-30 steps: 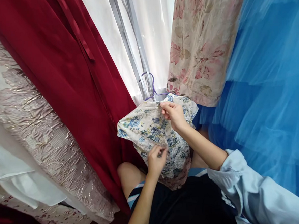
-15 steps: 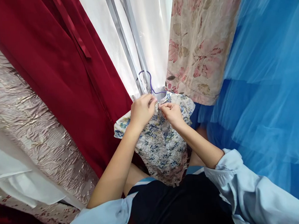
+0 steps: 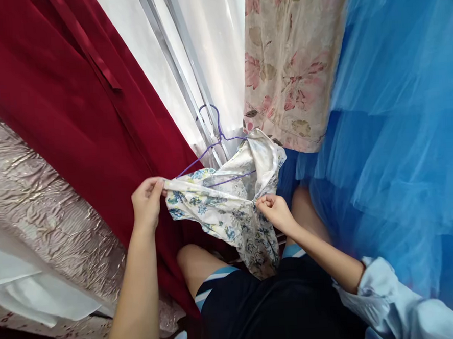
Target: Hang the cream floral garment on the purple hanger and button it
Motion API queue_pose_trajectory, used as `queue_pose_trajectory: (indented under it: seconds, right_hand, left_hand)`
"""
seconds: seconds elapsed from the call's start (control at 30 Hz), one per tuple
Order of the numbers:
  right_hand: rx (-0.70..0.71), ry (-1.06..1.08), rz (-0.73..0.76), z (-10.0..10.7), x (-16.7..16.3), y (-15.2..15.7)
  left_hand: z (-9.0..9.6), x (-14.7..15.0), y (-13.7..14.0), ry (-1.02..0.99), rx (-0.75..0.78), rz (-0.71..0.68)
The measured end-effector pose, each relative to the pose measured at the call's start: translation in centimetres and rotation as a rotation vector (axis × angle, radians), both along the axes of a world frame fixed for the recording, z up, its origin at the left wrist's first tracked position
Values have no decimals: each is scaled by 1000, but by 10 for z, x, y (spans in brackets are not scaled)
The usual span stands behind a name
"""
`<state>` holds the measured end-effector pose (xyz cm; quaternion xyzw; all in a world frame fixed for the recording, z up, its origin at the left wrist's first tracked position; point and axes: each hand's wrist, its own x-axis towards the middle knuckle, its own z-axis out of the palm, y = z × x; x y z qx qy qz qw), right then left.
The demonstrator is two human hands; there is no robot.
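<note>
A small white garment (image 3: 222, 218) with a blue floral print hangs on a purple wire hanger (image 3: 220, 129) above my lap. Its front opening is spread, so the pale inside and the hanger's lower bar show. My left hand (image 3: 148, 197) pinches the edge of one front flap out to the left. Lower down on the opening, my right hand (image 3: 274, 209) pinches the same edge between thumb and fingers. The flap is stretched taut between both hands. The garment's lower end hangs between my knees.
Dark red cloth (image 3: 104, 115) and shiny textured fabric (image 3: 40, 201) hang on the left. Behind the hanger stand grey metal poles (image 3: 176, 65) before white cloth. A pink-flowered beige fabric (image 3: 289, 73) and blue tulle (image 3: 397, 143) hang on the right.
My left hand has moved left and down, pulling the flap outward; my right hand has moved down and slightly right. The garment's front has opened, exposing the hanger bar and the inside.
</note>
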<state>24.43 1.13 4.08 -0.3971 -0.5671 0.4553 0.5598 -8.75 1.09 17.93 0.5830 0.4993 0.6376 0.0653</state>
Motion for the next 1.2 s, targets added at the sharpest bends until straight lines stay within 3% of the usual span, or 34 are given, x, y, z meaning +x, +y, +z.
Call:
queue_pose_trajectory:
  seconds: [0.03, 0.17, 0.3, 0.47, 0.57, 0.67, 0.77, 0.8, 0.83, 0.9, 1.0, 1.1, 1.2]
  right_hand:
    - [-7, -13, 2, -8, -2, -2]
    - [-39, -70, 7, -37, -8, 1]
    - [-43, -109, -23, -54, -3, 16]
    - [-9, -178, -10, -65, 3, 20]
    - [26, -232, -25, -64, -1, 8]
    - [138, -273, -60, -47, -6, -5]
    - [389, -315, 82, -17, -8, 1]
    - [416, -292, 136, -7, -7, 10]
    - [390, -248, 167, 1, -5, 21]
    - [170, -97, 133, 11, 3, 47]
    - [-30, -27, 70, 15, 20, 75]
    - [-100, -33, 141, 11, 33, 67]
    - [-157, -72, 353, 13, 34, 34]
  left_hand:
    - [-18, -3, -4, -110, -22, -29]
    - [-79, 4, -16, -163, -62, -45]
    - [-100, 24, -18, -87, -125, -24]
    - [-99, 54, -28, 273, -283, -226]
    - [-95, 75, -37, 337, -288, -262]
    - [-81, 100, -43, 301, -206, -272]
    - [-62, 128, -44, 287, -120, -363]
    - [-57, 136, -43, 296, -100, -392]
    - [-52, 143, -43, 307, -83, -414]
    - [-49, 152, -43, 318, -54, -431]
    - [-54, 156, -42, 295, -48, -428]
    - [-64, 158, -40, 271, -59, -431]
    - [-67, 166, -40, 283, -48, -425]
